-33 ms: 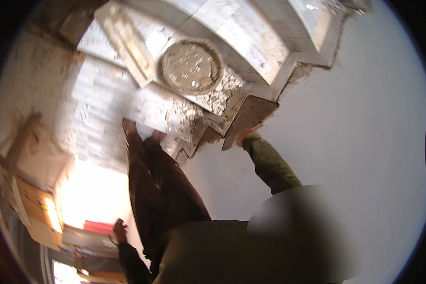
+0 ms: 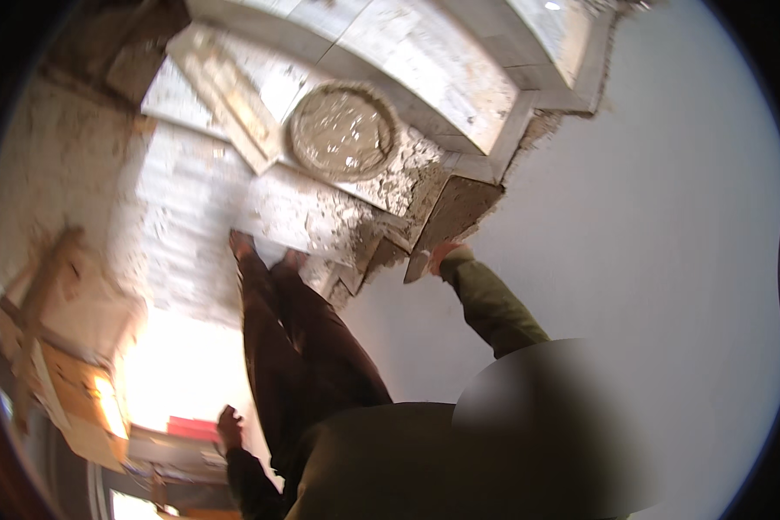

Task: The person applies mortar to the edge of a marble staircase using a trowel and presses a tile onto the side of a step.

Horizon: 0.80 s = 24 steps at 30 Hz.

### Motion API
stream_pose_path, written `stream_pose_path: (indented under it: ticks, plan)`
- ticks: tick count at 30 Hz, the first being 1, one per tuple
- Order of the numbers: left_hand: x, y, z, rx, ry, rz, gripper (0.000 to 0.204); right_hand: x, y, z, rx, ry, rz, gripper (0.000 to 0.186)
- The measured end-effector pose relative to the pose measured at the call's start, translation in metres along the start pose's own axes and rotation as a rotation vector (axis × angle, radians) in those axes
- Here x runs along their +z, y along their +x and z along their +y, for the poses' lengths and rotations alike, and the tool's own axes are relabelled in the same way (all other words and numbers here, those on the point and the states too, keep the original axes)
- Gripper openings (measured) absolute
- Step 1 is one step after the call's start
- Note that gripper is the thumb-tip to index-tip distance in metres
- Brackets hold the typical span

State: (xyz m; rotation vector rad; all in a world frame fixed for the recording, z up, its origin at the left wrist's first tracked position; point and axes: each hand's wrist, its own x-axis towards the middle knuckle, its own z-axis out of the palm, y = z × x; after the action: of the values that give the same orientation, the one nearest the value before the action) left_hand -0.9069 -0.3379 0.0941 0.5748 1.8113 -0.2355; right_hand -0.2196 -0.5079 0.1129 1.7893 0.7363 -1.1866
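My right hand point(image 2: 446, 255), in an olive sleeve, reaches to the stepped edge where the stairs meet the white wall. Its fingers are closed at the edge of a flat, pointed greyish piece point(image 2: 417, 266), which I cannot name for certain. Beside it, a brown mortar-coloured patch point(image 2: 461, 206) fills the corner under the grey edge tiles point(image 2: 513, 130). My left hand point(image 2: 230, 426) hangs low at my left side, apart from the stairs, fingers loosely apart and nothing visible in them. A round basin point(image 2: 296, 130) of wet grey mortar point(image 2: 342, 130) rests on a step.
A long wooden board point(image 2: 225, 95) lies across the step left of the basin. Mortar crumbs point(image 2: 416, 169) litter the treads. The white wall point(image 2: 650, 260) rises on the right. My bare feet point(image 2: 242, 243) are on the lower tiled step. Wooden planks point(image 2: 78, 390) stand at far left.
The view has shifted slightly, so the basin and stairs appear a little lower and farther left. My right hand stays at the stepped edge; my left still hangs free.
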Motion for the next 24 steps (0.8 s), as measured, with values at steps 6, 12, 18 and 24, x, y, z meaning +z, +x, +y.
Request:
stream_pose_path:
  ticks: [6,12,18,24]
  plan:
    - [0.034,-0.038,0.089,0.113,-0.1,-0.088,0.026,0.053,-0.064,-0.075,0.052,0.493,0.155,0.034]
    - [0.042,-0.078,0.176,0.367,0.145,-0.082,0.027,0.089,-0.126,-0.16,0.22,1.2,0.16,0.035]
    - [0.055,-0.066,0.218,0.463,0.3,-0.126,0.025,0.131,-0.092,-0.182,0.291,1.437,0.159,0.038]
    - [0.059,-0.086,0.242,0.511,0.463,-0.182,0.04,0.127,-0.131,-0.141,0.245,1.576,0.176,0.033]
